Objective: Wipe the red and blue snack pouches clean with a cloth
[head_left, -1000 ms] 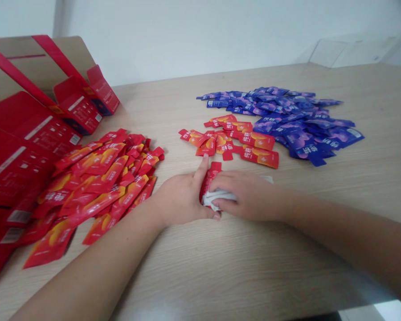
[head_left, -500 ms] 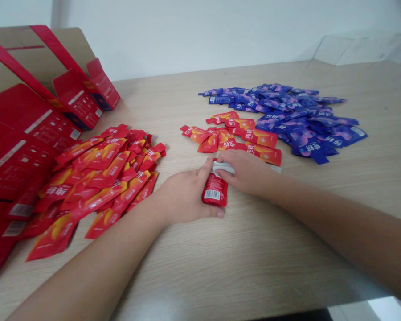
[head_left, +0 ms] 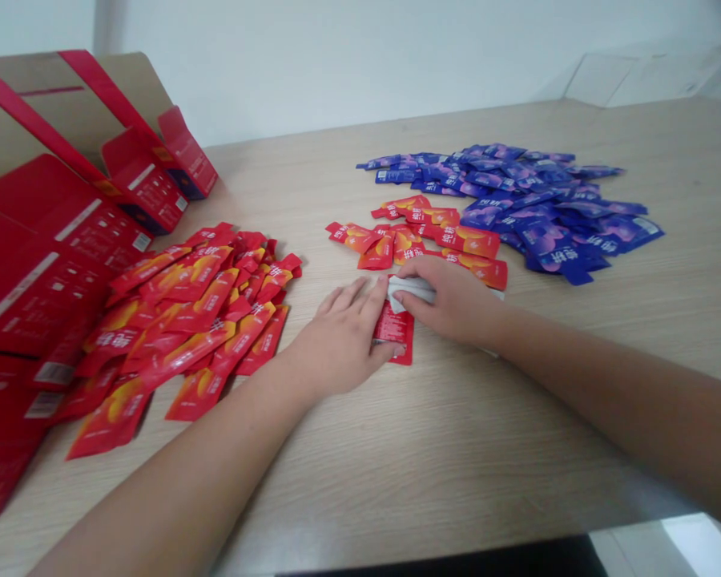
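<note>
A red sachet (head_left: pixel 392 325) lies flat on the table in front of me, its printed back facing up. My left hand (head_left: pixel 344 343) rests palm down along its left side, fingers stretched out and apart, the thumb across the sachet's lower part and the index finger at its upper left edge. In my right hand (head_left: pixel 453 301) is a folded white cloth or tissue (head_left: pixel 413 292), pinched between thumb and fingers and pressed on the sachet's top end. Just beyond both hands lies a small group of red-orange sachets (head_left: pixel 469 240).
To the left is a heap of red-orange sachets (head_left: pixel 186 308). Red cartons (head_left: pixel 48 248) with raised flaps stand behind it, with a brown cardboard panel at their back. Purple-blue sachets (head_left: pixel 541 200) are piled at the back right. A white box-like object (head_left: pixel 630 78) is by the wall.
My left hand has flattened and its fingers have spread, with the thumb moved up onto the sachet. My right hand has shifted slightly right with the white cloth, which still touches the sachet's top.
</note>
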The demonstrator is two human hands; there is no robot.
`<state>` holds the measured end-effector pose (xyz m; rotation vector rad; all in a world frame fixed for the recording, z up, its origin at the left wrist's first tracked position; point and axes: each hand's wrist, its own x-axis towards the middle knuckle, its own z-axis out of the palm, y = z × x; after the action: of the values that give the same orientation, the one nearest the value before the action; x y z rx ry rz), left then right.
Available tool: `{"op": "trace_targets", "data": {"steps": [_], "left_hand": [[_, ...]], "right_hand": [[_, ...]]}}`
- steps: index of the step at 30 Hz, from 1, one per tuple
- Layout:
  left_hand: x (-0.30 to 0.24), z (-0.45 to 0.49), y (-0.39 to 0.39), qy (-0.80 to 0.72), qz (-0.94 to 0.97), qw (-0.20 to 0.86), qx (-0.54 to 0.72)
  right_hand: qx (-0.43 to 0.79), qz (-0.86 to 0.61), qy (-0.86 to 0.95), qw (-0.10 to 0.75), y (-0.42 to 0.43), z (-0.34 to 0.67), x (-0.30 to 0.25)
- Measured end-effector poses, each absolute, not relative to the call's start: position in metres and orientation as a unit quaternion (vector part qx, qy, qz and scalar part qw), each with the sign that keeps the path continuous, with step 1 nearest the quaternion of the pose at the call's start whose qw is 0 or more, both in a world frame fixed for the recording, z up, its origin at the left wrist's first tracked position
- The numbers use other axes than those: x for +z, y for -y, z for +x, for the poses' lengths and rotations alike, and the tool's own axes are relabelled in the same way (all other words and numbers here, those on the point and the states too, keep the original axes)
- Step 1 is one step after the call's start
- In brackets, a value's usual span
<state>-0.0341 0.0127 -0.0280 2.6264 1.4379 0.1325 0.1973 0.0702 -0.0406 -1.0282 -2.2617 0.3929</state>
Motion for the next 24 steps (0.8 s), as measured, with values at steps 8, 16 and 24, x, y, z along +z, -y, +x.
{"op": "trace_targets", "data": {"steps": [8,16,24], "left_hand": [[-0.031,-0.036,-0.023,-0.478,0.852,0.191,0.089],[-0.034,-0.036,-0.027,-0.481,0.85,0.188,0.1],[-0.027,-0.03,-0.017,-0.514,0.837,0.156,0.101]], "right_hand": [[0.214,-0.286,0.917,0.178,-0.052,0.194,-0.024],[0.185,-0.325,0.906,0.196,-0.061,0.179,-0.031],[0.198,-0.414,0.849,0.262,-0.071,0.183,-0.037]]}}
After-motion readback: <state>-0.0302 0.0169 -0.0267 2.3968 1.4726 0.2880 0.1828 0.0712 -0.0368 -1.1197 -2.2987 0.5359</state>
